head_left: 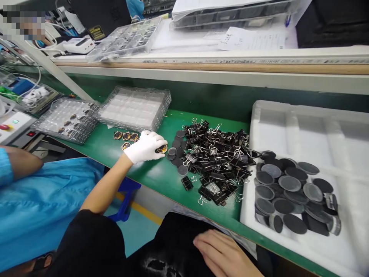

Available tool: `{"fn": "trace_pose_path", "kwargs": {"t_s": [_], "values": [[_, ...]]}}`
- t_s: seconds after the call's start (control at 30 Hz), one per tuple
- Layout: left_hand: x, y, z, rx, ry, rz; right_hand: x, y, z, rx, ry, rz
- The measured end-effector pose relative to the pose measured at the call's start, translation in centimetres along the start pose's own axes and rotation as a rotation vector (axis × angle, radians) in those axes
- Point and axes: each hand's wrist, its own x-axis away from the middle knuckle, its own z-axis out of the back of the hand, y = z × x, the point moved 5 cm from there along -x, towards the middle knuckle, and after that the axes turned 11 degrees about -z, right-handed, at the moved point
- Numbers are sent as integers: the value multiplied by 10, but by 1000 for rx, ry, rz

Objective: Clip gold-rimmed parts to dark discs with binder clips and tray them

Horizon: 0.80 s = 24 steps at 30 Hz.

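Note:
My left hand [145,148], in a white glove, reaches over the green bench and pinches a small round part with a copper-coloured rim [162,148] between thumb and fingers. Several more of these round parts [126,136] lie just left of the glove, some partly hidden by it. Close to the right of the pinched part is a loose group of dark flat discs [182,170]. These border a large heap of black binder clips [215,154]. My right hand [223,252] is bare and rests on my lap, fingers stretched out, holding nothing.
A white foam tray [350,184] with many dark discs [290,183] stands on the right. Stacked clear plastic trays [132,107] sit at the back, and another tray stack [66,119] holds round parts. A shelf [201,77] crosses above. A person in blue [49,207] sits at left.

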Motion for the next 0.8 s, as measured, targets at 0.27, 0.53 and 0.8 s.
{"fn": "trace_pose_path", "kwargs": {"t_s": [0.27, 0.53, 0.8], "values": [[-9, 52, 50, 243, 708, 56, 40, 40, 141, 524, 627, -467], [-85, 165, 60, 762, 499, -343, -3, 97, 135, 765, 351, -525], [-121, 193, 53, 782, 440, -502, -7, 87, 140, -202, 603, -732]]}}
